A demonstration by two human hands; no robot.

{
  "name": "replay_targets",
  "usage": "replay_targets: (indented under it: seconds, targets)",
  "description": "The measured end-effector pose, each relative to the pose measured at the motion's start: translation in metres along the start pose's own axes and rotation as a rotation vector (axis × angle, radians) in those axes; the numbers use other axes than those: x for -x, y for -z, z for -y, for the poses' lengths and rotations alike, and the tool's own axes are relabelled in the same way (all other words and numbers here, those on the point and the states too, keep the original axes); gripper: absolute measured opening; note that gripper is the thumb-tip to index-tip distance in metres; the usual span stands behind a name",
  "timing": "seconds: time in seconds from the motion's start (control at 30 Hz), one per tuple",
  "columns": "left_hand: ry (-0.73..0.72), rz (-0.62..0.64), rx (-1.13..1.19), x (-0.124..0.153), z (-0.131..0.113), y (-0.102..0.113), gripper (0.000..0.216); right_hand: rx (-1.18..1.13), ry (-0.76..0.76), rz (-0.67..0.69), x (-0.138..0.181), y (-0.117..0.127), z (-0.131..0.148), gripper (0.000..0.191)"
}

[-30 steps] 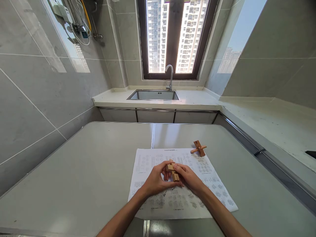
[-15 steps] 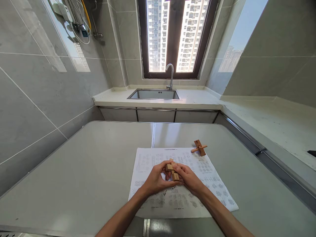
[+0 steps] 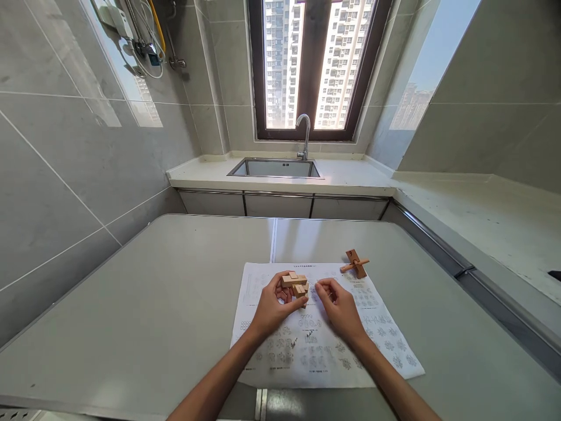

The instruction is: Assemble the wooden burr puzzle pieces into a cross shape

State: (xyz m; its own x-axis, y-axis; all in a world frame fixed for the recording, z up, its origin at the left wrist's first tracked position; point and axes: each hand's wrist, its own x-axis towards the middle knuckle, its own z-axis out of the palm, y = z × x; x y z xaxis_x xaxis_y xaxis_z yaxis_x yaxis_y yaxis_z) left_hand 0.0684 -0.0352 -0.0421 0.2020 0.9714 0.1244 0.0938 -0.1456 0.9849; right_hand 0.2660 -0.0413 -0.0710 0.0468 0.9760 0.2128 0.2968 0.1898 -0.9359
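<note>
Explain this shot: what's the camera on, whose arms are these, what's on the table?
There is no machine here: a camera worn on a person's head looks forward and down, so both arms are the wearer's own. The left hand grips a pale wooden block puzzle above a printed sheet of diagrams lying on a grey table. The right hand is beside the puzzle with fingers curled, apparently holding nothing. A second, darker wooden puzzle rests at the sheet's far right corner. Beyond are a sink, tap and window.
</note>
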Motion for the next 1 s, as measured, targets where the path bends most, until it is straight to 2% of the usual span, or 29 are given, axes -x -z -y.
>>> replay_targets:
  seconds: [0.1, 0.17, 0.3, 0.37, 0.53, 0.63, 0.73, 0.87, 1.0]
  targets:
    - [0.009, -0.008, 0.048, -0.001, -0.001, 0.001, 0.059, 0.183, 0.144, 0.02, 0.001, 0.0, -0.001, 0.032]
    - [0.01, -0.008, 0.056, 0.0, -0.003, 0.001, 0.059, 0.241, 0.202, 0.061, 0.003, -0.002, -0.002, 0.032]
    - [0.009, -0.011, 0.062, 0.0, -0.003, 0.001, 0.059, 0.346, 0.279, 0.136, 0.007, -0.006, -0.008, 0.056]
    - [0.013, -0.015, 0.063, -0.001, -0.003, 0.001, 0.061, 0.39, 0.314, 0.142, 0.007, -0.006, -0.011, 0.063]
    - [0.011, -0.018, 0.056, -0.001, -0.002, 0.001, 0.062, 0.35, 0.324, 0.157, 0.006, -0.007, -0.013, 0.053]
    - [0.009, -0.019, 0.052, -0.001, -0.002, 0.001, 0.063, 0.223, 0.25, 0.129, 0.005, -0.008, -0.011, 0.056]
    - [0.009, -0.026, 0.05, -0.001, -0.002, 0.001, 0.064, -0.044, 0.069, 0.117, 0.002, -0.007, -0.009, 0.061]
    - [0.018, -0.045, 0.037, -0.001, -0.002, 0.001, 0.065, -0.525, -0.207, 0.199, -0.003, -0.002, -0.003, 0.057]
    - [0.013, -0.04, 0.007, 0.001, -0.001, 0.0, 0.064, -0.734, -0.311, 0.284, -0.004, 0.001, 0.006, 0.044]
